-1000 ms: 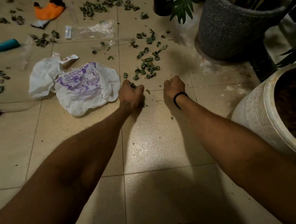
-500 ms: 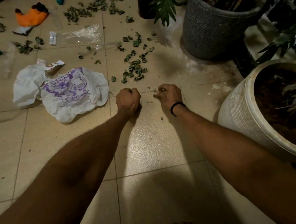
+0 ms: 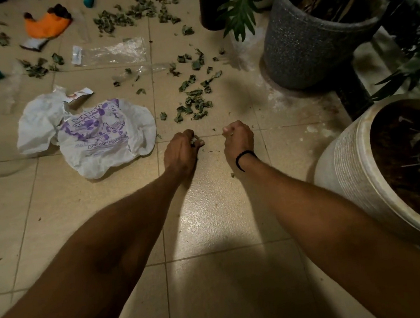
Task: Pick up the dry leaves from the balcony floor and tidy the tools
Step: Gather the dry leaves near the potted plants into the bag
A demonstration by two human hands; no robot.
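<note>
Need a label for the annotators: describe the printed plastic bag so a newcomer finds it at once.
On the tiled floor, look just left of the left hand. The printed bag lies crumpled there, beside a plain white bag. Only it carries purple print; the clear zip bag farther back is see-through.

Dim, warm-toned view, as I see it: one bright patch glares on the glossy beige floor tiles point(image 3: 218, 225) between two dark shadows; edges bend and blur softly.
</note>
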